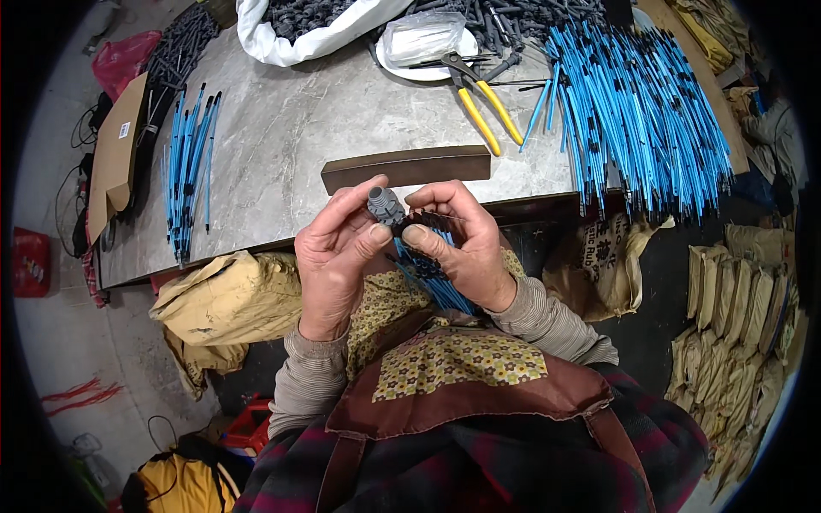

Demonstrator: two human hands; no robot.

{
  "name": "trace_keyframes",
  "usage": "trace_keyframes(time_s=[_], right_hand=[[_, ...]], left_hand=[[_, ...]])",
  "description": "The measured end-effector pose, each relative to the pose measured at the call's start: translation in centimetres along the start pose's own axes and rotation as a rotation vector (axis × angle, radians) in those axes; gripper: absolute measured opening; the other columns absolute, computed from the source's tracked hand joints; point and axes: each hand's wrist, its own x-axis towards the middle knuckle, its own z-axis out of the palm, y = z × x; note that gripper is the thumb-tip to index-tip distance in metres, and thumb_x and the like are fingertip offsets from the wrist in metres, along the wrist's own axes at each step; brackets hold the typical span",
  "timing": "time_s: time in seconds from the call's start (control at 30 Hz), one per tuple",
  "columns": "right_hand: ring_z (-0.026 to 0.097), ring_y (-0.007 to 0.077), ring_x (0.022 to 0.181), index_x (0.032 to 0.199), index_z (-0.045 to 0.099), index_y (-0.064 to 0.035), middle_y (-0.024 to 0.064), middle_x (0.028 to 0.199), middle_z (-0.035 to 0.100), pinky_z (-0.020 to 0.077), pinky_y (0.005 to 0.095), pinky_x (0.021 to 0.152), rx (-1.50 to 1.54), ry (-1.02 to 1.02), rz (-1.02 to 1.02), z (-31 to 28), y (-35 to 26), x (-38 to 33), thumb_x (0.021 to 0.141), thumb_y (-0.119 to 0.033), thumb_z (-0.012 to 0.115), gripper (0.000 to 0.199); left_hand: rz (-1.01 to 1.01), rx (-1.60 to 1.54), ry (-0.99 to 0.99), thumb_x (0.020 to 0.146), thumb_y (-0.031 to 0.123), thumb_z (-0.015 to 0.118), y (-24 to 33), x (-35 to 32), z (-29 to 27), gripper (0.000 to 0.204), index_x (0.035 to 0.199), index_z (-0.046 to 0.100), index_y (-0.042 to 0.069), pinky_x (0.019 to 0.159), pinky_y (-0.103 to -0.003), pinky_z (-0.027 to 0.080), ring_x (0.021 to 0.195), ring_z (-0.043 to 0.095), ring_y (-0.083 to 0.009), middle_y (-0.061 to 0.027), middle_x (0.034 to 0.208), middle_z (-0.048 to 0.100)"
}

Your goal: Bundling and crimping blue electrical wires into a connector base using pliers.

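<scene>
Grey plastic fitting (pixel 385 203) is pinched in my left hand (pixel 333 256) by the worktop's (pixel 282 111) near edge, round end up, probably so I can see it. My right hand (pixel 469 252) grips blue sticks (pixel 450 292) just beside it (bunched, likely to stay lined up).

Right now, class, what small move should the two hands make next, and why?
Probably steady the grey fitting in the left hand and bring the right hand slightly closer: the left pinches it, the right is close beside, and blue rods show below. Whether the right holds anything is unclear.
</scene>
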Motion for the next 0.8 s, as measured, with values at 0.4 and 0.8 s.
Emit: trace_keyframes(time_s=[0.4, 0.8], right_hand=[[0.055, 0.0064, 0.086, 0.119, 0.053, -0.0044, 0.0029, 0.103, 0.061, 0.0454, 0.0208, 0.077, 0.081, -0.065, 0.006, -0.3, 0.0, -0.4, 0.089, -0.007, 0.07, 0.035], [0.06, 0.0105, 0.093, 0.135, 0.05, -0.0042, 0.0055, 0.112, 0.064, 0.0467, 0.0228, 0.087, 0.079, -0.161, 0.049, -2.7, -0.2, 0.7, 0.094, -0.003, 0.063, 0.044]], left_hand=[[-0.112, -0.131, -0.09, 0.08, -0.011, 0.067, 0.4, -0.1, -1.1, 0.046, 0.126, 0.06, -0.003, 0.087, -0.026, 0.054, 0.094, 0.068, -0.0192, -0.0164, 0.108, 0.07], [-0.086, -0.28, -0.041, 0.079, -0.013, 0.068, -0.3, 2.6, 1.4, 0.039, 0.116, 0.061, -0.002, 0.083, -0.025, 0.054, 0.09, 0.066, -0.0156, -0.0111, 0.096, 0.067]])
